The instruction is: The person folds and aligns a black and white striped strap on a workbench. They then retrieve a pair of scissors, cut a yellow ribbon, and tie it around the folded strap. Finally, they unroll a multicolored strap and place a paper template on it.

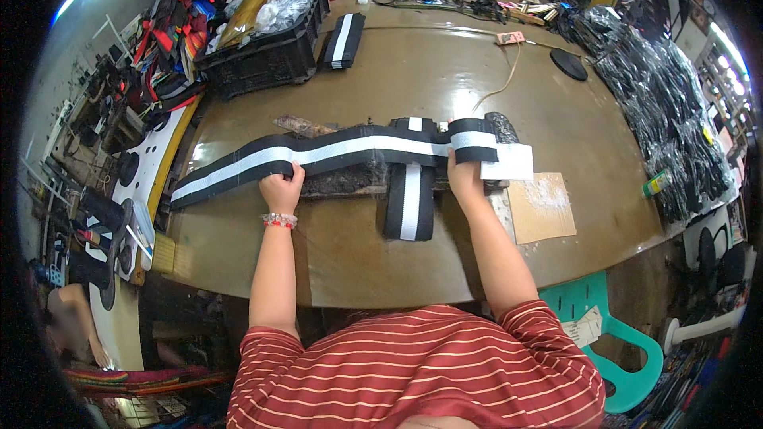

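Note:
A long black strap with a white centre stripe [342, 149] lies stretched across the brown table [445, 71]. My left hand [281, 187] pinches its near edge toward the left part. My right hand [465, 177] holds it near its right end, where it is folded over beside a white card [509, 162]. A second black-and-white strap [410, 199] lies crosswise under it, pointing toward me. A dark rough board [338, 181] sits beneath the straps.
A black crate [266, 59] of bagged goods stands at the back left, a folded striped strap [342, 40] beside it. Black bagged bundles [668, 111] line the right edge. A cardboard piece [541, 206] lies near right. A teal plastic chair [628, 342] stands below. Another person sits at the far end.

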Demonstrator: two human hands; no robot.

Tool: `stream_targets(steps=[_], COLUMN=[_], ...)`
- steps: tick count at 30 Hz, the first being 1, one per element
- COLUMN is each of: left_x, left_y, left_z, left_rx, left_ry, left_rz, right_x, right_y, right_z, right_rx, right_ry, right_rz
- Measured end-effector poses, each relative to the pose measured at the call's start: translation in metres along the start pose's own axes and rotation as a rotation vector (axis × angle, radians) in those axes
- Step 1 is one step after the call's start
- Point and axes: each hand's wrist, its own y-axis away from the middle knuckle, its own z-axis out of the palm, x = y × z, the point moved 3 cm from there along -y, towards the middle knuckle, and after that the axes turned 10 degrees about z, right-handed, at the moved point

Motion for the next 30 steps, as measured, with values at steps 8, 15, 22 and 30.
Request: stream_targets(steps=[8, 15, 22, 30], left_x=[0.003, -0.001, 0.003, 0.000], left_y=[-0.003, -0.005, -0.001, -0.001], left_z=[-0.004, -0.007, -0.006, -0.013], left_rx=[-0.051, -0.131, -0.012, -0.068], left_ry=[-0.021, 0.021, 0.124, 0.202], left_rz=[-0.044, -0.167, -0.064, -0.180], right_x=[0.015, -0.052, -0.106, -0.126], right_y=[-0.009, -0.008, -0.054, 0.025], right_z=[0.018, -0.069, -0.114, -0.007], right_rx=[0.000, -0.033, -0.803, -0.996], right_ry=[-0.046, -0.108, -0.452, -0.145], right_rz=[0.030, 0.109, 0.242, 0.061])
